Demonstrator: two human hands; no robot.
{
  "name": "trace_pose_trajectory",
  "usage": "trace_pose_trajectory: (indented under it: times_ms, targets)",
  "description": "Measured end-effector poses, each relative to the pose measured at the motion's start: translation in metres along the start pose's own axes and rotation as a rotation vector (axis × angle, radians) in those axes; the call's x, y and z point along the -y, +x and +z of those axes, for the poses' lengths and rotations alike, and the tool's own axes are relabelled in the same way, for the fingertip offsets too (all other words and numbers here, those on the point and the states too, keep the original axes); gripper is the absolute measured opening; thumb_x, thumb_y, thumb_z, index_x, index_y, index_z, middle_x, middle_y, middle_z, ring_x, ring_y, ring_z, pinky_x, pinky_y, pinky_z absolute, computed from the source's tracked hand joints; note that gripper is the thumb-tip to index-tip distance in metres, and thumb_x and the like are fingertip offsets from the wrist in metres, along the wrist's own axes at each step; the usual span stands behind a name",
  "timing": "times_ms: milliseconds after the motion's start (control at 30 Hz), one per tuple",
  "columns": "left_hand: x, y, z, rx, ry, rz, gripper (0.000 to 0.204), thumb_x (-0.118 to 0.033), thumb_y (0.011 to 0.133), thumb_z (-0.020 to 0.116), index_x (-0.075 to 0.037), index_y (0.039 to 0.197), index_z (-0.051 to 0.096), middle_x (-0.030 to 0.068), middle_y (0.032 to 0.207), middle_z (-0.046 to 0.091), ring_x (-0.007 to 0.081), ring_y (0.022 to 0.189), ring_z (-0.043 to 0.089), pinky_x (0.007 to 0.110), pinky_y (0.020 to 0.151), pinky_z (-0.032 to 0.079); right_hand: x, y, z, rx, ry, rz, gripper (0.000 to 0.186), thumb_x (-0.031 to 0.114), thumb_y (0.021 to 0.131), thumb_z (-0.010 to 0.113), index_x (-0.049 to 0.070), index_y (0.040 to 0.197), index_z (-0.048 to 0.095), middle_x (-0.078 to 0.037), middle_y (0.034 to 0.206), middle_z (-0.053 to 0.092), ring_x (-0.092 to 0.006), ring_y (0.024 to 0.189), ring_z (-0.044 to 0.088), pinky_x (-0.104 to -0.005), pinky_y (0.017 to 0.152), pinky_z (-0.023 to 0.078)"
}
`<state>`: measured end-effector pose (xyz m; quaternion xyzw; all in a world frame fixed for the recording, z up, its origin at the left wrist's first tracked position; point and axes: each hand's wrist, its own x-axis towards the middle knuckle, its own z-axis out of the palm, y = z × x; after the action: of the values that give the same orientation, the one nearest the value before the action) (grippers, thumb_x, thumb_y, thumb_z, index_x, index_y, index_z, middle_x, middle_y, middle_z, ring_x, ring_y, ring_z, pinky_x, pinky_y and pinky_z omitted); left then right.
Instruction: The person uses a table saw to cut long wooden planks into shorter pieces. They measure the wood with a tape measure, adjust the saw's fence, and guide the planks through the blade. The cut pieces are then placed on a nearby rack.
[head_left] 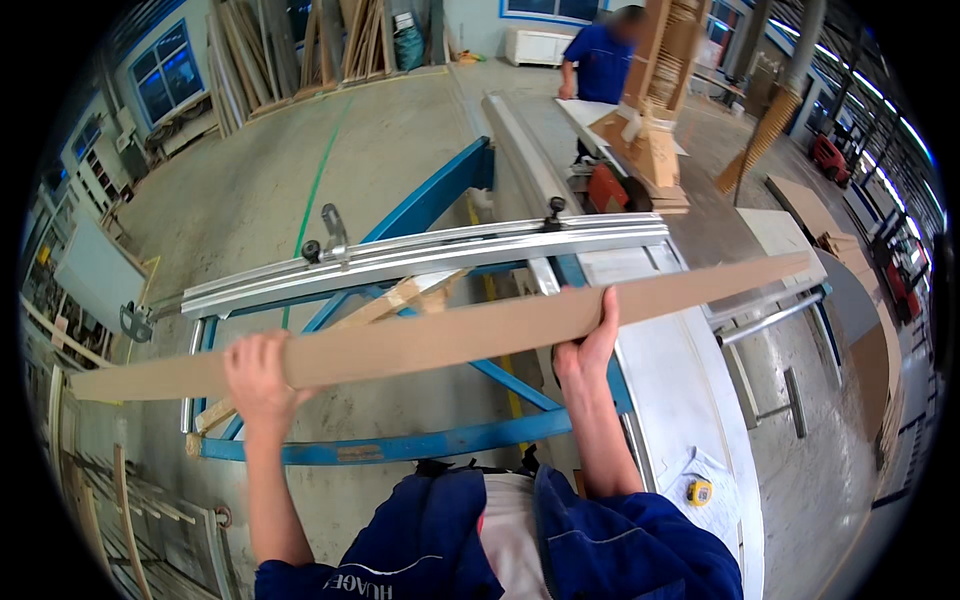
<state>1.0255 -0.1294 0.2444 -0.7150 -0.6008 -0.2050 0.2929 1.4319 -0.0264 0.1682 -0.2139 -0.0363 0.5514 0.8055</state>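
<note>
A long, narrow brown board [440,340] spans the view in front of me, held up above a blue-framed sliding table saw. My left hand [262,375] wraps over its left part, fingers across the top edge and thumb below. Toward the right part, my right hand [592,340] grips the board with the thumb up against its face; the other fingers are mostly hidden behind it. Beyond the board runs the saw's aluminium fence [430,250], with black knobs and a metal clamp [333,232] on it.
A yellow tape measure [699,491] lies on paper on the white saw table [690,400] at right. The blue frame [400,449] crosses close before me. At the far side a person in blue [600,60] stands by stacked boards [650,150]. Timber planks [240,60] lean on the back wall.
</note>
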Motion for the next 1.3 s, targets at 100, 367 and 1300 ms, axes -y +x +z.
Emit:
trace_pose_trajectory:
  times_ms: [100,367,1300]
  targets:
    - [0.033,-0.05,0.058,0.153,-0.089,-0.079,0.079,-0.048,0.05,0.094,-0.008,0.111,0.064,0.0098,0.108,0.062,0.0321,0.107,0.058,0.048,0.096,0.042,-0.083,0.017,-0.046,-0.152,-0.15,0.166,0.051,0.045,0.096,0.071,0.005,0.124,0.057,-0.016,0.111,0.066,-0.0323,0.105,0.065,-0.046,0.097,0.054]
    - [0.097,-0.087,0.181,0.408,-0.244,-0.132,0.08,-0.058,0.059,0.086,-0.01,0.118,0.063,0.0075,0.111,0.061,0.0268,0.114,0.057,0.045,0.103,0.04,-0.184,0.078,-0.138,-0.255,-0.461,0.287,0.057,0.051,0.09,0.073,0.011,0.129,0.059,-0.009,0.123,0.064,-0.0297,0.115,0.06,-0.048,0.103,0.05]
    - [0.171,-0.092,0.271,0.353,-0.589,-0.462,0.06,-0.013,0.08,0.078,-0.009,0.135,0.055,0.0161,0.13,0.053,0.0364,0.125,0.051,0.048,0.109,0.043,-0.327,-0.092,-0.118,0.648,-1.452,0.351,0.051,0.016,0.091,0.077,-0.002,0.133,0.054,-0.018,0.113,0.07,-0.0217,0.103,0.069,-0.0344,0.091,0.056]
